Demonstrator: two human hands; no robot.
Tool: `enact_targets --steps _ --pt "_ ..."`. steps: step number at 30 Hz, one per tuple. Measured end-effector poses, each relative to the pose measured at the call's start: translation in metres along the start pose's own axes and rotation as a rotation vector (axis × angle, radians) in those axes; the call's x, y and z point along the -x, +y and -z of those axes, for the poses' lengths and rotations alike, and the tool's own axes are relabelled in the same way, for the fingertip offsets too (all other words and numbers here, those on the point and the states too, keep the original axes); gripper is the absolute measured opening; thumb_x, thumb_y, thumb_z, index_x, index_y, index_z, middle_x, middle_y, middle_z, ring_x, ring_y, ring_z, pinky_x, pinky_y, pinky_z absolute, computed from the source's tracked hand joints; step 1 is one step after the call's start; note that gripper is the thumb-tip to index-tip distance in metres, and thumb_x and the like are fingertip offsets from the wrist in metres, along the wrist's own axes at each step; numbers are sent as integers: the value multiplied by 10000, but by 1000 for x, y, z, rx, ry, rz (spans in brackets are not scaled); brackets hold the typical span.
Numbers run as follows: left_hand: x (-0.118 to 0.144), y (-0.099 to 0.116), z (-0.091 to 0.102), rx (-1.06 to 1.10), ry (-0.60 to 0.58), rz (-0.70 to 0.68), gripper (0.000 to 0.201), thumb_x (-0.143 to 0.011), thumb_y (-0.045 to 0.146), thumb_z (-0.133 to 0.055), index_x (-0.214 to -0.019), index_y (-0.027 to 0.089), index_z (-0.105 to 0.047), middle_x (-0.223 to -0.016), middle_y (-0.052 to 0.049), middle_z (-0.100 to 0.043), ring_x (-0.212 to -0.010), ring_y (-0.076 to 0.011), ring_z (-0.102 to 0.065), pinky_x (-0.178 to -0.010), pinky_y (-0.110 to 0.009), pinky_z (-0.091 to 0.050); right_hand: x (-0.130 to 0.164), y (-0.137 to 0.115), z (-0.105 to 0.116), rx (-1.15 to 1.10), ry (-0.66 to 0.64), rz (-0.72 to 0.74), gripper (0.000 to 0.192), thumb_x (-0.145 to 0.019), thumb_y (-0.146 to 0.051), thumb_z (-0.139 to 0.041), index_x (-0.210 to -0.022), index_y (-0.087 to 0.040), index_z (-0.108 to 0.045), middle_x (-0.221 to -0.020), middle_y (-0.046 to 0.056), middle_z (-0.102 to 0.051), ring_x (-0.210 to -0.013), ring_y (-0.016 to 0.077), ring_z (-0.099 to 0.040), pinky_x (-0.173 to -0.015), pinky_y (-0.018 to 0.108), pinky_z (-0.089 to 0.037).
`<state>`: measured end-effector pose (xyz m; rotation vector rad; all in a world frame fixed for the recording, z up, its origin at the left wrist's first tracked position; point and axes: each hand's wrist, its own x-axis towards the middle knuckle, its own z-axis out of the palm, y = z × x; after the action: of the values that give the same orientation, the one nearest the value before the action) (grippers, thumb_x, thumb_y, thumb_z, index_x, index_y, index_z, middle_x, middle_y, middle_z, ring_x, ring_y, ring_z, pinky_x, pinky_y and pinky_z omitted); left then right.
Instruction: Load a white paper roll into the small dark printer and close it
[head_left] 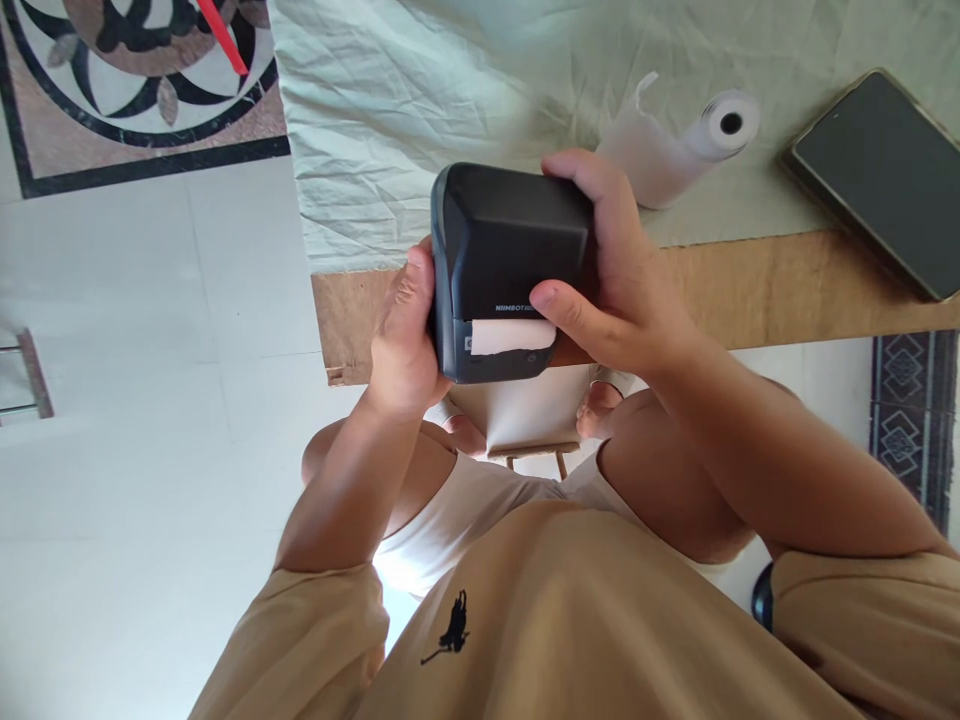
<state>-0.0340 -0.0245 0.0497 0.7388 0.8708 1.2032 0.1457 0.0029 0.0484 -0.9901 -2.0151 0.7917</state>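
One black label printer [510, 265] is clasped between two hands. The left hand [401, 335] is pressed against its left side, with the thumb laid along the edge; the right hand [619, 275] is wrapped over its top and right side, fingers curled around the far face and the thumb [559, 305] set on the front, just above the slot. Both hands are closed firmly on the printer, which is held between them, above the near edge of the table [750, 290] and in front of the person's knees. One strip of white paper [514, 335] is seen at the printer's slot, just below the right thumb. Beyond the printer, to its right, one roll of white paper [679, 145] is laid on the pale cloth [390, 120] covering the table. Further right of the printer, one dark phone [881, 175] is laid flat, well apart from the roll.
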Motion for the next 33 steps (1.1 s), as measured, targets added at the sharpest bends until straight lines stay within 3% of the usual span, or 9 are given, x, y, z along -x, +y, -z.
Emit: enact_targets --steps 9,17,21,25,33 --pt "-2 0 -2 14 9 -93 452 -963 511 -383 -932 226 -731 -859 -45 -698 -1129 -225 -637 -974 -357 -523 1 1 -1 -14 35 66 583 -881 -573 -488 -1357 -270 -340 -1358 76 -486 -1162 203 -550 -967 383 -527" --pt "-2 -1 -1 -24 34 -65 412 -928 543 -445 -836 229 -696 -836 -49 -694 -1060 -242 -657 -931 -390 -548 1 0 0 -8 33 62 569 -885 -559 -489 -1341 -251 -343 -1341 88 -499 -1145 196 -550 -944 361 -523" --pt "-3 -2 -1 -52 78 -50 427 -894 602 -451 -771 253 -664 -872 -51 -702 -1127 -264 -636 -950 -388 -551 0 -2 0 -54 42 49 552 -883 -554 -493 -1321 -245 -366 -1321 80 -507 -1117 192 -557 -935 370 -518" --pt "-3 -2 1 -64 62 -14 432 -886 618 -431 -853 263 -676 -992 -44 -721 -1245 -279 -589 -1013 -379 -530 0 -3 -1 -82 47 54 567 -865 -558 -508 -1308 -228 -380 -1313 84 -504 -1133 209 -548 -957 405 -504" --pt "-5 -4 5 -35 26 9 464 -876 633 -401 -916 259 -674 -958 -57 -731 -1270 -296 -578 -1044 -422 -514 0 -4 -1 -82 26 22 567 -864 -552 -492 -1313 -230 -362 -1287 80 -517 -1104 210 -559 -940 416 -510"
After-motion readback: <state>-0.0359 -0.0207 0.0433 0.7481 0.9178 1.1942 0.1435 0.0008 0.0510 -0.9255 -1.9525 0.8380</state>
